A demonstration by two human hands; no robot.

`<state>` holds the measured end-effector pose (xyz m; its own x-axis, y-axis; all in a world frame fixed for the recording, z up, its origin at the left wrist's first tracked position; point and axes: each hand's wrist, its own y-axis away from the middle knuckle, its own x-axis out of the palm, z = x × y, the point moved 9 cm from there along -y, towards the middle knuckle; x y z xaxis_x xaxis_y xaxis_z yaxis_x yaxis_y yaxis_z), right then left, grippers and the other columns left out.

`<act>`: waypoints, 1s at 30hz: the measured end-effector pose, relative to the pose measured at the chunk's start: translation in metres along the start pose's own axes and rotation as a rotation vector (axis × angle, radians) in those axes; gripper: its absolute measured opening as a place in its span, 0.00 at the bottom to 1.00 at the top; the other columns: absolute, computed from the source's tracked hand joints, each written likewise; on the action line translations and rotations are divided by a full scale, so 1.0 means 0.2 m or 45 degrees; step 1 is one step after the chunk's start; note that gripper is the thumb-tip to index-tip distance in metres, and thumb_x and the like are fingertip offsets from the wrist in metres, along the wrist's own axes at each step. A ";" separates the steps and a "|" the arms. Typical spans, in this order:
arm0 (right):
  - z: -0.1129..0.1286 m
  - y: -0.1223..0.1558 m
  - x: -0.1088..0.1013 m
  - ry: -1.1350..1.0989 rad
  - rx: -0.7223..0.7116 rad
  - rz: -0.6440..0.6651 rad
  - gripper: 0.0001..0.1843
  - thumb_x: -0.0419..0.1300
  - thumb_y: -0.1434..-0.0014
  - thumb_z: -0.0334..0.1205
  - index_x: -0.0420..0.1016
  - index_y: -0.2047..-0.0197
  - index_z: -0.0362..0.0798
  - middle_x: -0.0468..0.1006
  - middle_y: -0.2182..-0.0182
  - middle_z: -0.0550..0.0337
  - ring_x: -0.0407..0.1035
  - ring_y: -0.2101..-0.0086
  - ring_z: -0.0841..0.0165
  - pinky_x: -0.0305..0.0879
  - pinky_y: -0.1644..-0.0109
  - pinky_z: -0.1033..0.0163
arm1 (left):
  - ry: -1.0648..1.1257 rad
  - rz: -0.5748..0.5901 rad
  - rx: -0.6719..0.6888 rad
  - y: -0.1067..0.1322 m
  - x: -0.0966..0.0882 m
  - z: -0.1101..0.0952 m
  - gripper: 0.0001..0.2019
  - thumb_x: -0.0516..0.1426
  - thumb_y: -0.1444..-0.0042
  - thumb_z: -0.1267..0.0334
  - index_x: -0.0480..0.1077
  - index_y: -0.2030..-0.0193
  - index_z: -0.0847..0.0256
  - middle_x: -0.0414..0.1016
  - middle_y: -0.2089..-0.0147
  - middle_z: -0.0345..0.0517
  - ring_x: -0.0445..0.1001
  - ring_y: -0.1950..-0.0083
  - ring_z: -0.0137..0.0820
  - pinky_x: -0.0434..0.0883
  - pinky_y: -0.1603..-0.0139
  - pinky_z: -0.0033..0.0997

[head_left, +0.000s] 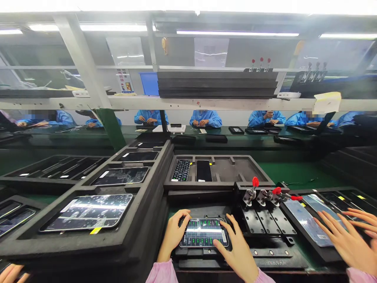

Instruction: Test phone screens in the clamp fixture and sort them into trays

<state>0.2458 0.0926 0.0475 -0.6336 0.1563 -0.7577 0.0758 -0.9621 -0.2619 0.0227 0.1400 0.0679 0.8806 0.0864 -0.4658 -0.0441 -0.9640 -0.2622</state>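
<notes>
A smartphone (pixel 203 232) with a lit screen of green-and-white rows lies sideways over a black test fixture (pixel 203 264). My left hand (pixel 174 232) grips its left end, fingertips at the upper left corner. At the other end my right hand (pixel 238 247) has the thumb on the lower edge and the fingers around the upper right corner. Whether the phone rests fully in the fixture, I cannot tell. Just right of my hands stand toggle clamps with red handles (pixel 277 191), mounted on black blocks (pixel 266 221).
Left stands a stack of black foam trays (pixel 118 239) holding phones, one large and film-covered (pixel 91 212). Behind the fixture, another tray (pixel 235 171) holds two phones. A co-worker's hands (pixel 347 239) reach over phones at right; other fingers (pixel 13 273) show bottom left. Blue-clad workers (pixel 205 118) sit opposite.
</notes>
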 end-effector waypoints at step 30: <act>0.07 0.02 -1.00 -0.467 -0.305 -1.093 0.07 0.52 0.43 0.37 0.71 0.65 0.48 0.73 0.61 0.53 0.69 0.58 0.59 0.64 0.53 0.46 | 0.298 0.484 0.177 0.00 0.47 -0.22 0.13 0.47 0.40 0.57 0.64 0.72 0.59 0.61 0.52 0.46 0.62 0.47 0.35 0.58 0.46 0.32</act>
<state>0.3613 0.0540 0.2063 -0.7447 0.6668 -0.0277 -0.3960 -0.4750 -0.7859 0.1264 0.1367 0.0617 0.8719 -0.3406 -0.3518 -0.4328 -0.8722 -0.2281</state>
